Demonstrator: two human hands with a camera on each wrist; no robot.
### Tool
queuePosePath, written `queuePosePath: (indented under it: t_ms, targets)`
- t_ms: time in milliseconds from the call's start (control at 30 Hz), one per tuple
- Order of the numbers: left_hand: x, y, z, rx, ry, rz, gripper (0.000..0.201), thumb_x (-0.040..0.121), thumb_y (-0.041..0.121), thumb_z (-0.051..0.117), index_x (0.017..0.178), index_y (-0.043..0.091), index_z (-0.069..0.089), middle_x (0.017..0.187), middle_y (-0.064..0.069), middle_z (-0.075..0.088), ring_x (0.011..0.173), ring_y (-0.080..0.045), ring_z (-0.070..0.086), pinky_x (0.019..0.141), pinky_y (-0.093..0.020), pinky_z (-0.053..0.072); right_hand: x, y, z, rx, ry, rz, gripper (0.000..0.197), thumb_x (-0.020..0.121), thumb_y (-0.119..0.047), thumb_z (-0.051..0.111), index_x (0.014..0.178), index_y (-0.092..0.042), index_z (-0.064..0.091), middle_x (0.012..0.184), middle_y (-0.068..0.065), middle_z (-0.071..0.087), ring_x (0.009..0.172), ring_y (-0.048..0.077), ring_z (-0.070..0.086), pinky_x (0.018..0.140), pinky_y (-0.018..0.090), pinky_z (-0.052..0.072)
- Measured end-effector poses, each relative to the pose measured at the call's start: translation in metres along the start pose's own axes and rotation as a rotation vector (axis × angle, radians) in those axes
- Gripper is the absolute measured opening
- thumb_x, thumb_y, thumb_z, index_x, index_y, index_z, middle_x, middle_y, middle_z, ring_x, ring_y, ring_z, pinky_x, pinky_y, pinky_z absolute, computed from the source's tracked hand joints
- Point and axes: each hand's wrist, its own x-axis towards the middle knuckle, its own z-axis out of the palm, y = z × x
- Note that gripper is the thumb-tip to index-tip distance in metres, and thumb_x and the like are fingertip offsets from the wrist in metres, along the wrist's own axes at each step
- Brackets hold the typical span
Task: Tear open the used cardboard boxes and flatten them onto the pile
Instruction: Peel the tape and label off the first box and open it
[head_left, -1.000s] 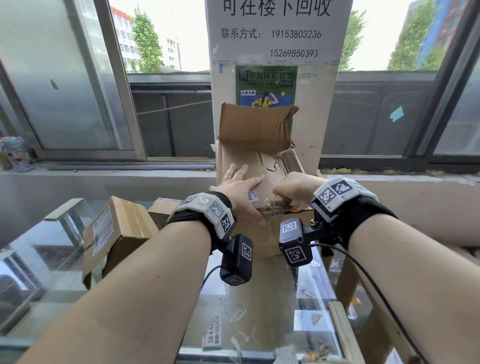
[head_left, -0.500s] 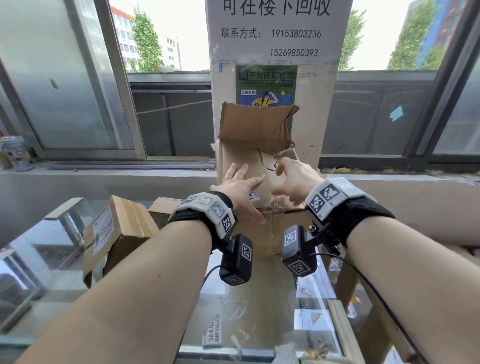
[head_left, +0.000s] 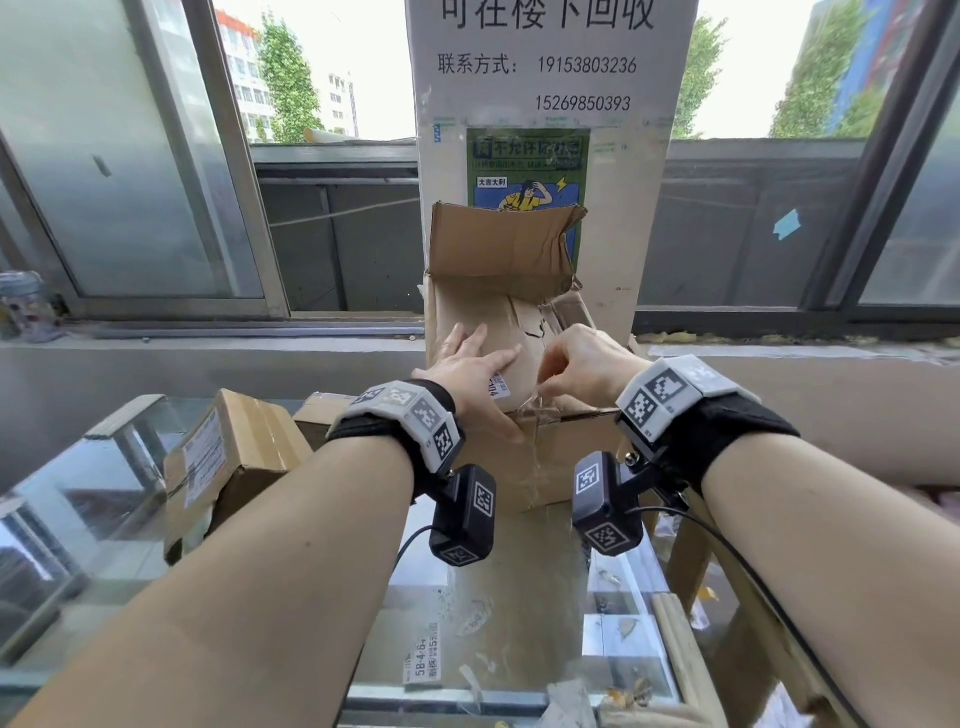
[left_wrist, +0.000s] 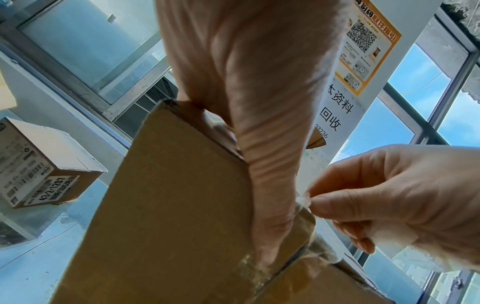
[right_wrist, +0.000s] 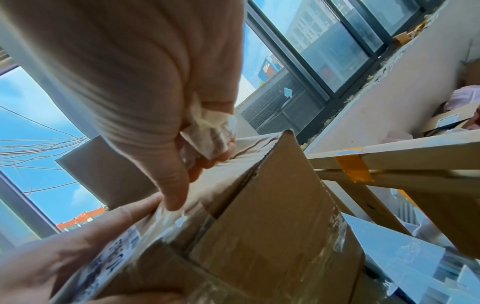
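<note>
Left on the glass worktop, two sealed boxes remain untouched. Centre: the open box stands upright, its far flap raised. The left hand presses flat on it; the right hand pinches clear tape (seam partly peeled). Flattening not begun; no pile visible.

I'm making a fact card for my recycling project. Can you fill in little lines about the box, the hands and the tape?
box: open cardboard box, back flap raised, on glass counter
left hand: fingers flat on the box's top
right hand: pinches clear tape at the box's near edge
other box: labelled box, farther left on the counter
</note>
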Motion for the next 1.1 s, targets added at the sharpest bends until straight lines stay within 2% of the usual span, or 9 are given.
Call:
queuePosePath:
  t_ms: [100,233,400,467,533,633,767,933,1100]
  targets:
    - [-0.001,-0.001,0.0,0.004,0.0,-0.003,0.11,0.062,0.056,0.08,0.147,0.049,0.01,0.158,0.01,-0.016,0.143,-0.015,-0.025,0.107,-0.068,0.012,0.0,-0.002,0.002,0.0,-0.032,0.006,0.015,0.087,-0.02,0.066,0.101,-0.015,0.065,0.101,0.001,0.061,0.093,0.017,0.059,0.077,0.03,0.046]
    - [-0.002,0.0,0.0,-0.005,-0.001,-0.007,0.111,0.062,0.056,0.08,0.147,0.05,0.01,0.158,0.011,-0.016,0.143,-0.015,-0.025,0.107,-0.067,0.011,0.001,-0.004,0.0,0.011,-0.073,0.039,0.013,0.082,-0.023,0.072,0.09,-0.013,0.07,0.092,0.002,0.067,0.087,0.016,0.063,0.08,0.032,0.053]
    - [-0.003,0.0,0.0,0.001,0.001,-0.011,0.115,0.058,0.054,0.083,0.147,0.05,0.01,0.158,0.011,-0.016,0.143,-0.015,-0.024,0.108,-0.066,0.013,-0.001,-0.007,-0.002,0.011,-0.12,0.06,0.014,0.081,-0.023,0.074,0.077,-0.013,0.065,0.074,-0.001,0.062,0.074,0.014,0.06,0.063,0.023,0.049]
    - [-0.003,0.0,0.0,0.015,0.003,-0.019,0.119,0.055,0.055,0.085,0.146,0.051,0.009,0.158,0.011,-0.016,0.143,-0.015,-0.024,0.108,-0.064,0.014,0.0,-0.008,-0.002,0.013,-0.127,0.063,0.017,0.083,-0.023,0.072,0.072,-0.015,0.062,0.072,-0.002,0.061,0.072,0.013,0.058,0.058,0.02,0.044]
    - [-0.003,-0.001,0.001,0.025,0.008,-0.023,0.121,0.054,0.056,0.085,0.146,0.051,0.008,0.158,0.011,-0.016,0.143,-0.015,-0.024,0.108,-0.064,0.015,0.002,-0.009,-0.003,0.029,-0.139,0.075,0.015,0.084,-0.023,0.07,0.076,-0.012,0.065,0.075,0.0,0.062,0.07,0.011,0.056,0.057,0.019,0.043]
    - [-0.003,-0.002,0.001,0.032,0.019,-0.021,0.12,0.054,0.055,0.085,0.146,0.05,0.008,0.158,0.01,-0.015,0.143,-0.016,-0.023,0.108,-0.063,0.017,0.003,-0.009,-0.005,0.066,-0.167,0.085,0.014,0.085,-0.02,0.069,0.079,-0.009,0.067,0.072,0.003,0.062,0.063,0.01,0.054,0.061,0.02,0.045]
    - [-0.001,-0.002,0.001,0.039,0.021,-0.023,0.118,0.056,0.055,0.084,0.146,0.051,0.008,0.158,0.011,-0.015,0.144,-0.016,-0.022,0.109,-0.064,0.017,0.006,-0.003,-0.006,0.125,-0.187,0.115,0.017,0.085,-0.02,0.07,0.082,-0.005,0.066,0.077,0.007,0.063,0.073,0.017,0.058,0.078,0.032,0.051]
    - [0.001,-0.003,0.001,0.039,0.02,-0.023,0.118,0.056,0.056,0.084,0.146,0.051,0.007,0.158,0.011,-0.015,0.144,-0.016,-0.022,0.109,-0.064,0.017,0.005,0.0,-0.008,0.201,-0.207,0.138,0.016,0.084,-0.02,0.071,0.075,-0.012,0.06,0.073,0.001,0.061,0.068,0.012,0.056,0.068,0.025,0.046]
    - [0.002,-0.003,0.002,0.034,0.019,-0.019,0.118,0.056,0.057,0.083,0.146,0.05,0.008,0.159,0.01,-0.015,0.144,-0.016,-0.022,0.109,-0.065,0.016,0.005,0.001,-0.013,0.297,-0.26,0.142,0.017,0.082,-0.02,0.073,0.072,-0.012,0.062,0.074,0.004,0.063,0.078,0.018,0.058,0.084,0.038,0.048]
